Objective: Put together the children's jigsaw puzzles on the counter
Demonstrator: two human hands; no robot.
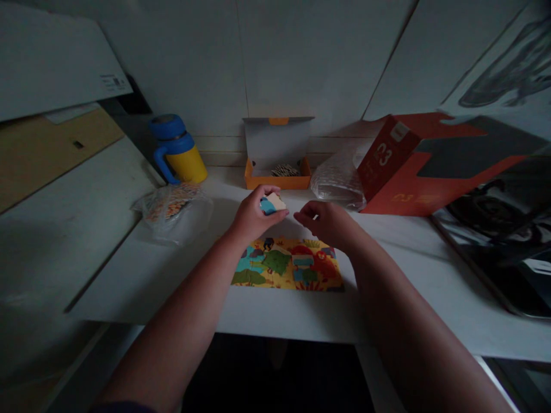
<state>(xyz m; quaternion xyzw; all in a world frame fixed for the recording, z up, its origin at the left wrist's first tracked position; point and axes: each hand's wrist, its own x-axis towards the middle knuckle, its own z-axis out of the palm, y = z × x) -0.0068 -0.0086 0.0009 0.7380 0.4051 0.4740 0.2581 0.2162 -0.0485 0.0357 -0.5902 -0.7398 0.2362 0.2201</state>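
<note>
Nearest the body, the desk carries a flat picture panel. Its long axis runs left to right, roughly parallel with the desk's front edge; the left forearm obscures the panel's left end. Both hands are positioned beyond the panel's far edge, so the panel lies from them back toward the body.

Left hand: thumb and fingers closed around a blue-and-cream piece; single or stacked, cannot tell. Right hand: fingers curled, thumb close to forefinger, fingertips directed at the piece across a narrow gap; any content cannot be determined. This hand appears nearer the panel, at its far right corner.

Beyond both: an orange box, lid raised.
</note>
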